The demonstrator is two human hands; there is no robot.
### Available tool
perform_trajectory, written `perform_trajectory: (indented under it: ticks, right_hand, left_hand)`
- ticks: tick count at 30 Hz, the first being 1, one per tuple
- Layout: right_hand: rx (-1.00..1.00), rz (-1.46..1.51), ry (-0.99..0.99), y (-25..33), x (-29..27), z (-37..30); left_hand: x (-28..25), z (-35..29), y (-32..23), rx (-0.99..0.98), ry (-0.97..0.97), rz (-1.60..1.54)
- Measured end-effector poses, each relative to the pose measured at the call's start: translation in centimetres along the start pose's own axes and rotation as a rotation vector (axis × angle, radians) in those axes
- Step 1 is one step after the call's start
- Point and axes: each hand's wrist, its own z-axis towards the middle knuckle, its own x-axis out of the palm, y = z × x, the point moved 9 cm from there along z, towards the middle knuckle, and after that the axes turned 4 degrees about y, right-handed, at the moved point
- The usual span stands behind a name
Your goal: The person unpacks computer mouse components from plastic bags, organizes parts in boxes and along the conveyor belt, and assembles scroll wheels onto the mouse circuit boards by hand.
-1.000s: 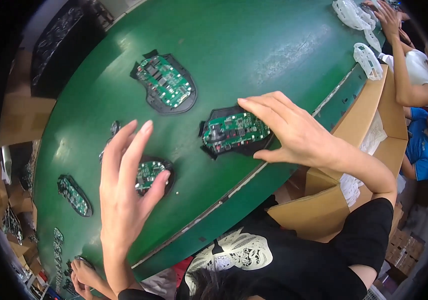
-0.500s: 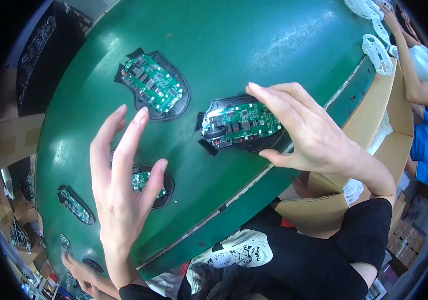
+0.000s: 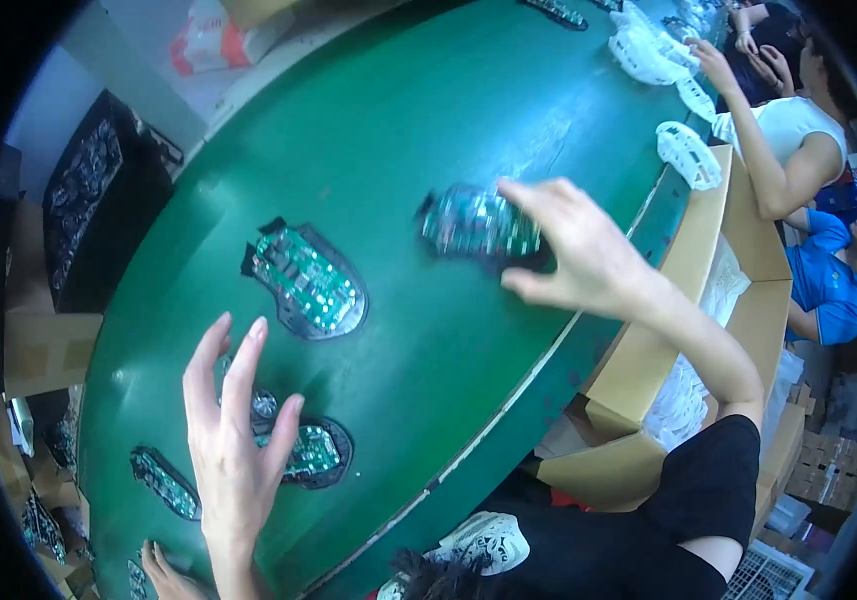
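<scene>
My right hand (image 3: pixel 588 250) has its thumb and fingers around the end of a computer mouse base (image 3: pixel 468 222). This black base carries a green circuit board, and motion blurs it. Open over the belt, with fingers spread and nothing in them, is my left hand (image 3: pixel 238 440). Beyond its fingertips lies a second mouse base (image 3: pixel 310 282) with its board facing up. A third mouse base (image 3: pixel 316 450) sits beside the left thumb, partly hidden by the hand. To the left of that hand rests a narrower black part with a green board (image 3: pixel 165 484).
The green belt (image 3: pixel 368 390) curves away to the far right. White plastic shells (image 3: pixel 688 155) lie along its right edge, near an open cardboard box (image 3: pixel 638 385). Co-workers sit at the right; another person's hand (image 3: pixel 170 578) is at lower left. A black bin (image 3: pixel 98 200) stands left.
My right hand has moved the mouse base farther away along the belt, past the second one. My left hand stays open near the same spot. The whole view has shifted.
</scene>
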Motion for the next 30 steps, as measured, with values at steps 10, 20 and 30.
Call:
perform_trajectory:
  ticks: [10, 20, 30]
  right_hand:
    - [0.221, -0.13, -0.173, -18.5, -3.9, 13.5]
    - [0.011, -0.358, -0.131, -11.4, -4.4, 10.3]
    - [-0.193, 0.03, 0.27, 7.3, 0.5, 2.9]
  left_hand:
    - [2.3, 2.8, -0.8, 0.02, 0.106, 0.036]
    - [6.7, 7.9, 0.0, 0.208, 0.051, 0.118]
    - [3.0, 9.6, 0.8, 0.212, -0.108, 0.188]
